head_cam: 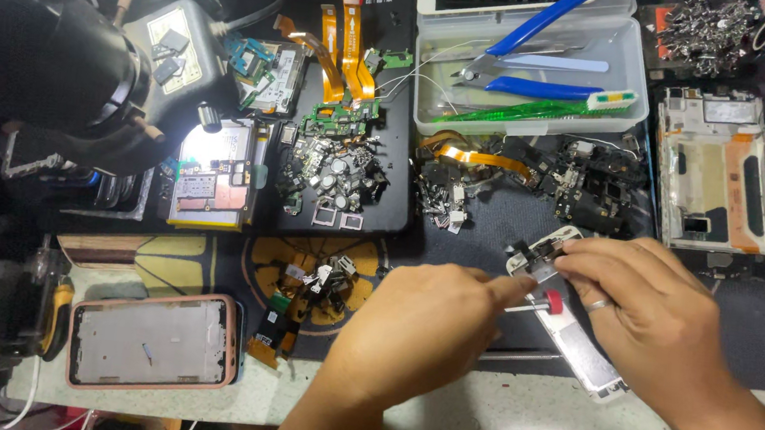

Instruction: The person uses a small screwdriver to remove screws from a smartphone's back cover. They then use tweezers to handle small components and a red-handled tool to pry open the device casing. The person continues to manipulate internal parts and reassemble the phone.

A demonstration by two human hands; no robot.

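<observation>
Silver metal phone frame with white ends [576, 341] lies tilted on the dark mat, pinned under the curled right hand [649, 311]. The left hand [423, 326], loosely closed, pinches a red-capped screwdriver [537, 305] against it. Just beyond lie loose black parts [582, 183] and a clear plastic tray [622, 103] holding blue-handled pliers [539, 48].

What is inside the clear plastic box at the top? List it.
Inside the clear box: blue-handled pliers, a green-handled toothbrush, thin white wires and a pale flat tool. The box floor beneath them is covered.
</observation>
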